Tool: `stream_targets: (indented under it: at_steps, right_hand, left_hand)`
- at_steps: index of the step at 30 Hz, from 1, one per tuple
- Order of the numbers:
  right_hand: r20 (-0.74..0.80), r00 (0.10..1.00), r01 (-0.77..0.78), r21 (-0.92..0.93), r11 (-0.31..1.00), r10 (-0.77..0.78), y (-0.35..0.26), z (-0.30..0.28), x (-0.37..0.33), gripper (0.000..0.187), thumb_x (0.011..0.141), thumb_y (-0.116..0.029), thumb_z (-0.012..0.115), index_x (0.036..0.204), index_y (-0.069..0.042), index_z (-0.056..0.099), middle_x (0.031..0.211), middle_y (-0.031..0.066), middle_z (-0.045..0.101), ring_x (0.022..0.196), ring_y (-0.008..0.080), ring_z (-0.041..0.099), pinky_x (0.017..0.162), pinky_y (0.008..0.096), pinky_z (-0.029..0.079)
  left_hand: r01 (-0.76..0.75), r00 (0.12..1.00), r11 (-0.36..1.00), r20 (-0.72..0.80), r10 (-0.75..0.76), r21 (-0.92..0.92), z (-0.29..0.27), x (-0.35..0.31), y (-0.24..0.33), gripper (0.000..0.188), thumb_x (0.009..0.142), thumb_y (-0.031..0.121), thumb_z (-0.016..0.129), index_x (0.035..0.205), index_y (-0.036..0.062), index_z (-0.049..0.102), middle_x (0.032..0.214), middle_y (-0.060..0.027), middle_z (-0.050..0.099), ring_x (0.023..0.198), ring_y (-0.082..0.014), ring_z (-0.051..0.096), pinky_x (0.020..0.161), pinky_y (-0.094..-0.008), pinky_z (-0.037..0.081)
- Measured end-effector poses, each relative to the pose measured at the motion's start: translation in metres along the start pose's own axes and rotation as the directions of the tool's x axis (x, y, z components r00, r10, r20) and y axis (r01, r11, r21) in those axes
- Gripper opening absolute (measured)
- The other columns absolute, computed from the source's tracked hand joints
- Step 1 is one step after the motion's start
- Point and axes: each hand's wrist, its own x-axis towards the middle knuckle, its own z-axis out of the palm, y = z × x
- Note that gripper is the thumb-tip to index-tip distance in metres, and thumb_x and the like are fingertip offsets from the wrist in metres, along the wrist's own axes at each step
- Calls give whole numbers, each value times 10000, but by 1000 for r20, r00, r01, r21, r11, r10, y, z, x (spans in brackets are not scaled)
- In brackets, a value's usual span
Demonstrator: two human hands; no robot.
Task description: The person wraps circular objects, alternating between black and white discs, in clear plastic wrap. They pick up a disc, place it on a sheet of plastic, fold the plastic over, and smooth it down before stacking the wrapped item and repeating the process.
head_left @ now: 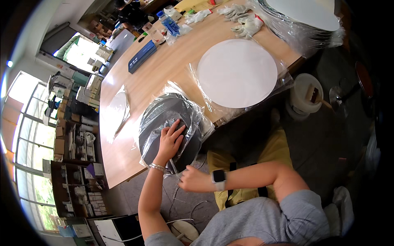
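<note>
In the head view, the left hand (170, 141) lies flat, fingers spread, on a dark round disc (168, 123) that sits inside a clear plastic bag (154, 112) at the near edge of the counter (164, 69), part of it hanging over that edge. The left grip is wide and pressing, not closed on anything. The right hand (193, 179), with a watch at the wrist, is just below the counter edge; its grip is narrow, pinching the loose mouth of the bag.

To do this step well, it seems best to keep the flat hand steady on the disc so it does not slide off the edge, and to draw the film evenly with the pinching hand, since thin plastic can tear or bunch against the disc's rim.

As for containers: a second clear bag (283, 78) near the middle of the counter's near edge holds a white round disc (237, 73), lying flat. A further bag with a pale disc (117, 108) lies toward the left edge. At the far right corner a wrapped stack of white discs (303, 16) rests. A white bucket (305, 98) stands on the floor just off the counter, with something small and dark in it; what it is cannot be told. White work gloves (242, 20), a blue box (141, 56) and a water bottle (169, 24) lie at the far side.
</note>
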Motion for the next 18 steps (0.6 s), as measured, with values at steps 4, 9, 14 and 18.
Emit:
stream_targets:
  at_steps: [4, 9, 14, 18]
  right_hand:
    - [64, 988, 128, 195, 972, -142, 1, -20, -44, 119, 723, -186, 593, 710, -68, 597, 666, 23, 558, 733, 196, 566, 707, 316, 429]
    - [-354, 935, 72, 237, 969, 17, 12, -47, -7, 156, 764, -152, 584, 824, -9, 564, 829, 96, 571, 777, 238, 564, 707, 304, 484]
    - [49, 975, -214, 459, 862, 216, 38, -41, -41, 87, 799, -68, 504, 839, -2, 543, 833, 157, 583, 768, 288, 581, 685, 360, 484]
    - [-2, 828, -413, 674, 613, 561, 62, -44, -52, 186, 842, -64, 497, 983, 44, 553, 759, 152, 610, 648, 264, 602, 614, 350, 495]
  left_hand:
    - [22, 999, 996, -48, -18, 82, 6, -3, 6, 353, 859, 199, 534, 1208, 182, 587, 1379, -11, 444, 1028, -293, 453, 942, -391, 372]
    - [22, 999, 998, -44, -19, 60, 2, 3, 12, 348, 861, 197, 536, 1205, 165, 586, 1374, -19, 450, 1043, -300, 450, 944, -393, 372]
    - [137, 969, 962, -169, -180, -237, -7, -3, 17, 342, 815, 97, 588, 1156, 98, 599, 1382, -94, 434, 989, -301, 501, 901, -397, 407]
    - [1, 910, 1000, -414, 3, 11, -19, -33, 48, 263, 701, 53, 698, 960, 64, 651, 1174, -117, 569, 929, -256, 541, 787, -362, 453]
